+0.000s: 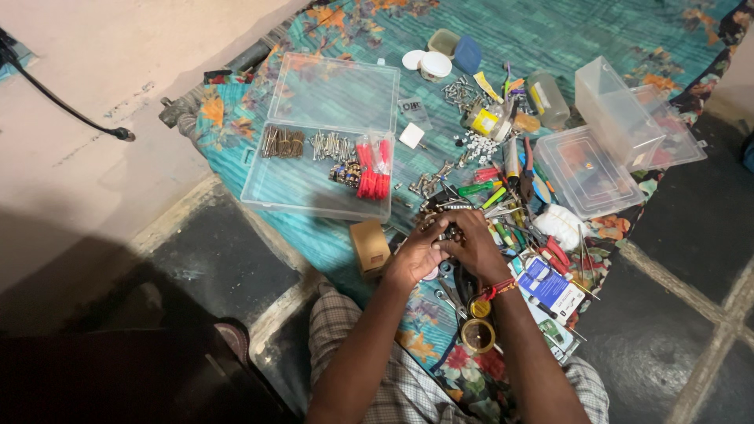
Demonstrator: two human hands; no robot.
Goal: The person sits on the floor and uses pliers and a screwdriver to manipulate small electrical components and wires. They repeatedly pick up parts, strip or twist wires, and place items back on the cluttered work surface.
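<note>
Pressing together, the left hand (414,255) and right hand (477,245) are pinching some small metal bits (449,232) over the flowery blue cloth (597,31), near a clear box (318,137).

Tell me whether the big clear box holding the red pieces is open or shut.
Open: the clear box has its lid laid back flat.

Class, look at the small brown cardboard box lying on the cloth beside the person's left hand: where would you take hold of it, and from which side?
Probably from above, fingers across the two long sides of the small brown cardboard box. It lies flat, top face up, with open cloth to its left. The left hand lies close on its right, so come from the left.
</note>
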